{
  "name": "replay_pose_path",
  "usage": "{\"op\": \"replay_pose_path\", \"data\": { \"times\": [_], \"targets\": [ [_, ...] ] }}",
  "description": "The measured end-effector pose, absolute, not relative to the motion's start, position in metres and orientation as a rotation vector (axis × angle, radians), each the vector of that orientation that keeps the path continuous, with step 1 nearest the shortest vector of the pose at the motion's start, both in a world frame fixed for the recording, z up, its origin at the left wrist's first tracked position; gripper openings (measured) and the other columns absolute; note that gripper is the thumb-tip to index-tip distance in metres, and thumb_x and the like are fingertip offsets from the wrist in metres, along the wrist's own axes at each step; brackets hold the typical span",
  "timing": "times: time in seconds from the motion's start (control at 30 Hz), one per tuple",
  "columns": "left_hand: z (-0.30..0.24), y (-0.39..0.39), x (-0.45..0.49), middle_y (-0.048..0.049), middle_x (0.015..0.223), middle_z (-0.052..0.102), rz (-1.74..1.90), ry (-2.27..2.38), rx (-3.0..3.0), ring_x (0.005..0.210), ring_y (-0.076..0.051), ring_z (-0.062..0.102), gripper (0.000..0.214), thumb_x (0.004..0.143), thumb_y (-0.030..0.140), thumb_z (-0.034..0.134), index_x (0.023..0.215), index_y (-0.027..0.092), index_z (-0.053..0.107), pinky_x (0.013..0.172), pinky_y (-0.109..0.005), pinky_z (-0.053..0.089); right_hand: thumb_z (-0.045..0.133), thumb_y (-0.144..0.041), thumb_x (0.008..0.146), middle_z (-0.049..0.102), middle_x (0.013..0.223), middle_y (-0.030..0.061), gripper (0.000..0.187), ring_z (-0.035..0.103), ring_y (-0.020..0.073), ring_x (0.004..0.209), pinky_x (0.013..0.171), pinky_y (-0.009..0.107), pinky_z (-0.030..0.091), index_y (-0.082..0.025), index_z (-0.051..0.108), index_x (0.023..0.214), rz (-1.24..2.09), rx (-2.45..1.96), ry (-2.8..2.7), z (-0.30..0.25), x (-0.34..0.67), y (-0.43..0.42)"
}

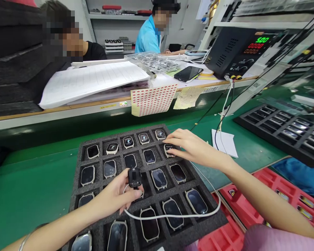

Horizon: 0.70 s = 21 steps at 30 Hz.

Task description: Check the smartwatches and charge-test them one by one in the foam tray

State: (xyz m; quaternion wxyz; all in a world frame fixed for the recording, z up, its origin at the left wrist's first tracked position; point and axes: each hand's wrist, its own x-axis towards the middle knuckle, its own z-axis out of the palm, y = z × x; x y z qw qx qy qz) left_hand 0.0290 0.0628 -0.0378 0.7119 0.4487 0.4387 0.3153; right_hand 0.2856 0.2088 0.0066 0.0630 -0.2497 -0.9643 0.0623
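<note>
Head view: a worker's hands over a black foam tray of smartwatches on a green bench mat.

L: left hand curled, thumb and fingers pinching a small black charging clip just above the tray's middle. Its white cable loops across the front-row watches.

R: right hand nearly flat, fingers spread, tips resting on a smartwatch in the 2nd row's right-end pocket, near the tray's far right corner; nothing lifted.

Beyond: red-arrow sticker sheet hanging off the raised shelf, paper stack, smartphone, power supply reading 500. Two co-workers sit opposite. At right, a second foam tray and a red tray.
</note>
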Motion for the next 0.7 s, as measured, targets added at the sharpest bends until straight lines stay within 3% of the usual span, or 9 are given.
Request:
{"op": "replay_pose_path", "data": {
  "times": [0.13, 0.27, 0.4, 0.5, 0.7],
  "targets": [
    [-0.040, 0.061, 0.030, -0.0082, 0.102, 0.060, 0.753, 0.967, 0.949, 0.048, -0.004, 0.046, 0.026, 0.078, 0.021, 0.061, 0.100, 0.017, 0.049, 0.036, -0.015, 0.035, 0.066, -0.032, 0.086, 0.057, 0.098, 0.0119, 0.028, 0.053, 0.0271, 0.093, 0.080, 0.040, 0.045, -0.012, 0.065, 0.105, 0.099, -0.620, -3.100, 0.010, 0.243, 0.200],
    [-0.044, 0.062, 0.031, -0.0091, 0.107, 0.061, 0.786, 0.935, 0.933, 0.052, -0.006, 0.050, 0.035, 0.068, 0.009, 0.057, 0.101, 0.018, 0.050, 0.033, -0.014, 0.036, 0.072, -0.032, 0.081, 0.055, 0.096, 0.0125, 0.027, 0.054, 0.0283, 0.089, 0.073, 0.041, 0.047, -0.010, 0.066, 0.096, -0.026, -0.629, -3.216, 0.002, 0.223, 0.202],
    [-0.039, 0.065, 0.033, -0.0090, 0.104, 0.062, 0.786, 0.942, 0.909, 0.051, -0.006, 0.049, 0.034, 0.065, 0.007, 0.054, 0.097, 0.017, 0.049, 0.033, -0.013, 0.037, 0.076, -0.032, 0.076, 0.055, 0.095, 0.0109, 0.031, 0.055, 0.0289, 0.091, 0.076, 0.043, 0.048, -0.011, 0.066, 0.098, 0.159, -0.636, -3.154, -0.002, 0.226, 0.212],
    [-0.035, 0.067, 0.034, -0.0097, 0.104, 0.062, 0.794, 0.957, 0.890, 0.056, -0.008, 0.051, 0.031, 0.067, 0.008, 0.056, 0.096, 0.017, 0.048, 0.032, -0.013, 0.039, 0.080, -0.027, 0.070, 0.056, 0.108, 0.0139, 0.030, 0.054, 0.0312, 0.103, 0.088, 0.044, 0.046, -0.012, 0.067, 0.093, 0.327, -0.698, -2.936, 0.003, 0.230, 0.211],
    [-0.042, 0.067, 0.034, -0.0044, 0.090, 0.057, 0.832, 0.899, 0.900, 0.063, -0.010, 0.053, 0.037, 0.068, 0.012, 0.069, 0.100, 0.016, 0.050, 0.035, -0.013, 0.043, 0.077, -0.026, 0.071, 0.061, 0.116, 0.0104, 0.037, 0.058, 0.0253, 0.107, 0.094, 0.036, 0.046, -0.015, 0.063, 0.103, 0.613, -0.532, -2.715, 0.015, 0.221, 0.167]
  ]
}}
